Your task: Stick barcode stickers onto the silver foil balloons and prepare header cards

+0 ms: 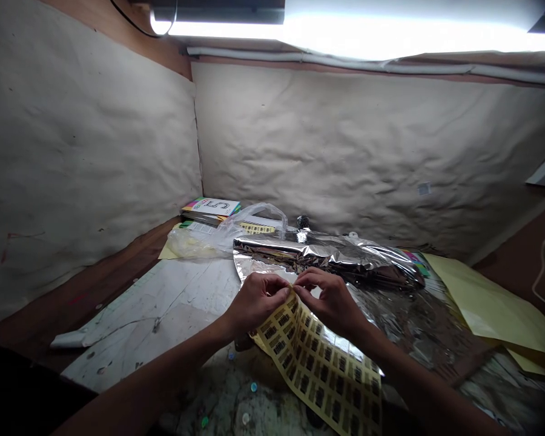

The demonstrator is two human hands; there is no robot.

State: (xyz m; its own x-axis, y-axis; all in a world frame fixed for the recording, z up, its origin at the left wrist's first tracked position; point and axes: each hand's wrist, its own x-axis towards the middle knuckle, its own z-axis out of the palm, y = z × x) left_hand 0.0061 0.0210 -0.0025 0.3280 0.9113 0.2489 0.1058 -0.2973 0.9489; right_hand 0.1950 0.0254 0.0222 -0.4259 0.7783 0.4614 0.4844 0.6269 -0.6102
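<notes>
A yellow sheet of small barcode stickers (320,363) lies tilted between my two hands over the worktable. My left hand (254,300) grips the sheet's top edge, fingers curled. My right hand (329,300) pinches at the same top edge, thumb and fingertips pressed together close to the left fingers. Just behind the hands lies a crumpled silver foil bag (327,254) on a wide silver foil sheet (418,321).
A clear plastic bag (209,236) and colourful flat packs (211,209) sit at the back left. Yellow backing paper (490,306) lies at the right. Brown paper covers the walls; a bright lamp hangs overhead. The white table surface (163,309) is scratched.
</notes>
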